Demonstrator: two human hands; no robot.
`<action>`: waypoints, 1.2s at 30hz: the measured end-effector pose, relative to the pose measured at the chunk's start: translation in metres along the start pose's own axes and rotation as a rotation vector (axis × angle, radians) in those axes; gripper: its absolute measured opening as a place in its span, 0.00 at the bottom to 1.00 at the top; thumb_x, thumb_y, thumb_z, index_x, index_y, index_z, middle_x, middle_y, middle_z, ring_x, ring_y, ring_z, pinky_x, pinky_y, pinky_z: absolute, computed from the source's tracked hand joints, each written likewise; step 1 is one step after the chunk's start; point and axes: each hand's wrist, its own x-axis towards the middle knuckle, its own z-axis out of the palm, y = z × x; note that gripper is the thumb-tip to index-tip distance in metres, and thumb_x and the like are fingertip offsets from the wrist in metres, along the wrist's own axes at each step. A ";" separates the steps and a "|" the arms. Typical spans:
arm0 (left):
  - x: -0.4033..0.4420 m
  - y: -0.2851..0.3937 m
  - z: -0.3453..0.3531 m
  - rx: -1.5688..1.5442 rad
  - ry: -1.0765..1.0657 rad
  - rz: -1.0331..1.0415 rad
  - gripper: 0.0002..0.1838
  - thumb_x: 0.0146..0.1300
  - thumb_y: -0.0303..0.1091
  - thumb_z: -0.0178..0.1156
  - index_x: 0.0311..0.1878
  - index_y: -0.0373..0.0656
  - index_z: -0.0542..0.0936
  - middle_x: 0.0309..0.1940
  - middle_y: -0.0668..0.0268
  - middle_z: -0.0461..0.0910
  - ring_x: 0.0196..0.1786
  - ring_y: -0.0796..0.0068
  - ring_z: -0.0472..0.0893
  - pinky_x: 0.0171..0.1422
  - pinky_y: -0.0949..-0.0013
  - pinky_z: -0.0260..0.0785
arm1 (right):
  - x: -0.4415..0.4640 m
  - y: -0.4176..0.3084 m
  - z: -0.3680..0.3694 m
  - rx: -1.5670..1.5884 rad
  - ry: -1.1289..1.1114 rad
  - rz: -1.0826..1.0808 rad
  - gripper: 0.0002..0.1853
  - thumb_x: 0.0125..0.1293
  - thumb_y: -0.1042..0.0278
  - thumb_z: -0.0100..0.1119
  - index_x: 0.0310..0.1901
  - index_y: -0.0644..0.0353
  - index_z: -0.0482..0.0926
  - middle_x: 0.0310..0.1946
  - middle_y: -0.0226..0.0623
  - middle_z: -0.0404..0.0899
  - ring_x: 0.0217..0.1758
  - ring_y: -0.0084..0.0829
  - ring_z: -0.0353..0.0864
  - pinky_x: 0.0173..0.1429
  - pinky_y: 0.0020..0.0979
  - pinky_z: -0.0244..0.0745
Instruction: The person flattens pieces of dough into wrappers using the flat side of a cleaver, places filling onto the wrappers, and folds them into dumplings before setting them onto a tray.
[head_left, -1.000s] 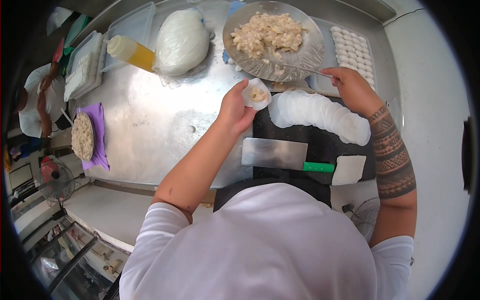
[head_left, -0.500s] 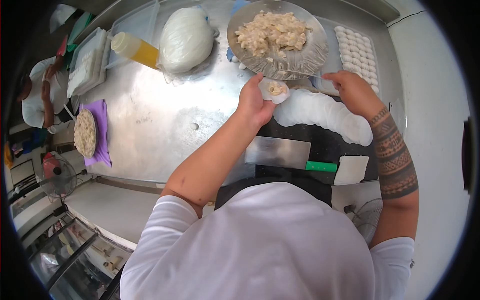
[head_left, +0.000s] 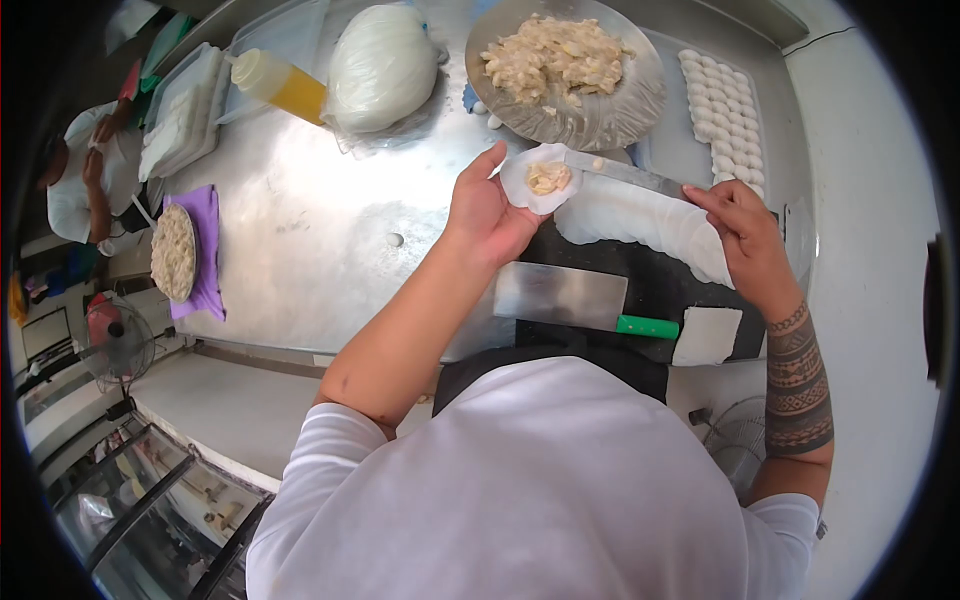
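Note:
My left hand (head_left: 490, 218) holds a round white dumpling wrapper (head_left: 514, 183) on its fingers, thumb spread away. A small mound of pale chunky filling (head_left: 548, 178) sits in the wrapper's middle. In my right hand (head_left: 750, 238) is a flat metal spatula (head_left: 640, 177), its tip at the wrapper's right edge with a bit of filling on the blade. Below the spatula, a long overlapping row of wrappers (head_left: 640, 222) lies on a black board (head_left: 660, 275). Beyond my hands stands a wide metal bowl (head_left: 638, 98) with more filling (head_left: 555, 55).
A cleaver (head_left: 560, 295) with a green handle and a white square (head_left: 708, 336) lie near the front edge. Dumplings (head_left: 722, 110) fill a tray at right. An oil bottle (head_left: 285, 88) and a plastic-wrapped white mass (head_left: 382, 70) stand behind. Another person (head_left: 85, 170) is far left.
The spatula has come from the bowl's near edge down to the wrapper. My right hand has moved right and toward me. The wrapper in my left hand now lies flatter and more open.

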 end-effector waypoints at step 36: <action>-0.211 -0.074 0.054 0.967 -0.174 0.705 0.32 0.61 0.18 0.74 0.68 0.35 0.74 0.60 0.57 0.83 0.62 0.62 0.85 0.67 0.60 0.80 | -0.013 -0.177 0.050 0.824 0.230 -0.539 0.19 0.67 0.60 0.76 0.56 0.58 0.87 0.63 0.39 0.82 0.65 0.36 0.80 0.68 0.36 0.74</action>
